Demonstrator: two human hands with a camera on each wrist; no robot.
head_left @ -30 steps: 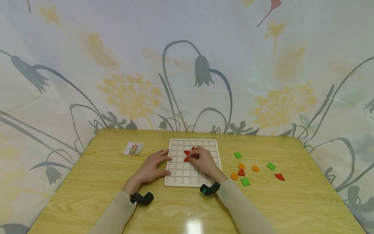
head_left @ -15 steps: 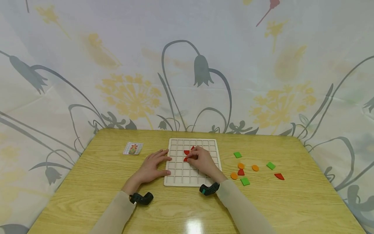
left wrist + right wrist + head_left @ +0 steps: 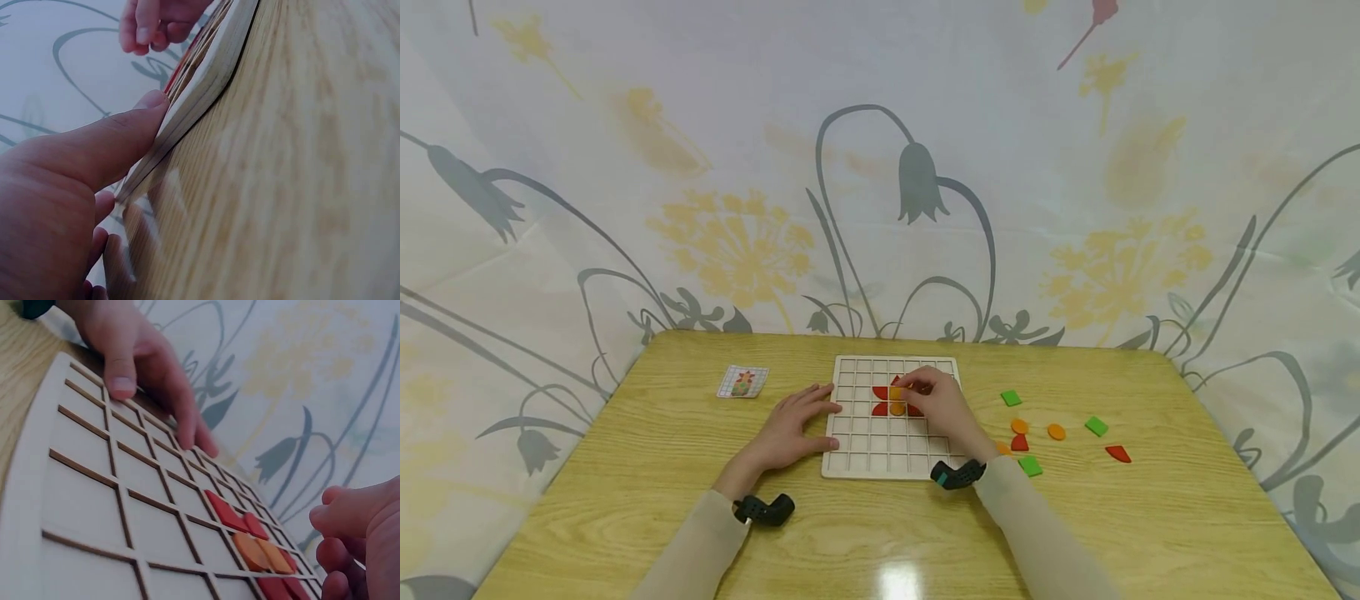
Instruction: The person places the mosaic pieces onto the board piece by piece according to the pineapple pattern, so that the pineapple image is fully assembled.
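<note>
A wooden grid board [image 3: 853, 462] lies on the table. My left hand [image 3: 790, 429] rests along its left edge, fingers spread and thumb on the rim; the left wrist view shows the thumb [image 3: 125, 137] on the board's edge. My right hand [image 3: 936, 404] hovers over the middle cells, fingers loosely curled, nothing showing between them. Below its fingertips lie two orange pieces [image 3: 250, 551], set in neighbouring cells. Around them are several red pieces [image 3: 880, 409] with curved sides, like petals; some on the right are partly hidden by the hand.
A card [image 3: 742, 382] printed with a flower in a pot on a grid lies left of the board. To the right are loose pieces: green squares [image 3: 1096, 426], orange discs [image 3: 1057, 432] and red pieces [image 3: 1117, 453]. A patterned cloth [image 3: 880, 250] hangs behind the table.
My right hand has shifted up and to the right, its fingertips lifting from the left red piece. The orange pieces it covered now show. My left hand has stayed in place.
</note>
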